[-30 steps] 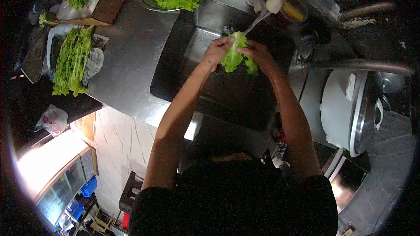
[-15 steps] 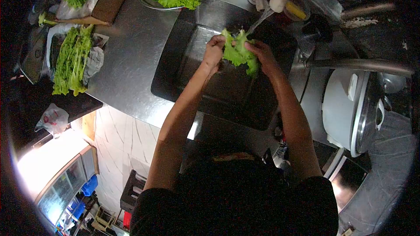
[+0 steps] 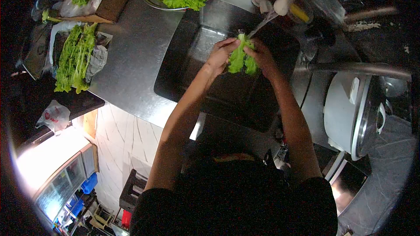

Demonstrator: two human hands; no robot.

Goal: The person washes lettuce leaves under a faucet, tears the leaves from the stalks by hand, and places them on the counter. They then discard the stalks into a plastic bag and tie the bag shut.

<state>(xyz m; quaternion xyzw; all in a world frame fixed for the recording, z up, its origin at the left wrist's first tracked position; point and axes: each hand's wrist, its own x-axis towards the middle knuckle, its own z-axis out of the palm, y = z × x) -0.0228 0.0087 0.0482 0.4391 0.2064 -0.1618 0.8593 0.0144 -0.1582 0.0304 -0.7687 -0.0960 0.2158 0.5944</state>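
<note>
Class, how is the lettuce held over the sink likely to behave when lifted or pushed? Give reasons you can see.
The held lettuce is probably floppy, as its lower part hangs in loose lobes. It is likely slippery, since the water stream from the faucet seems to reach it. It may tear easily, judging by its thin, ruffled edges.

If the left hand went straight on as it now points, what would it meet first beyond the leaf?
Past the leaf, the left hand would probably meet the running water from the tap, though depth is unclear.
</note>
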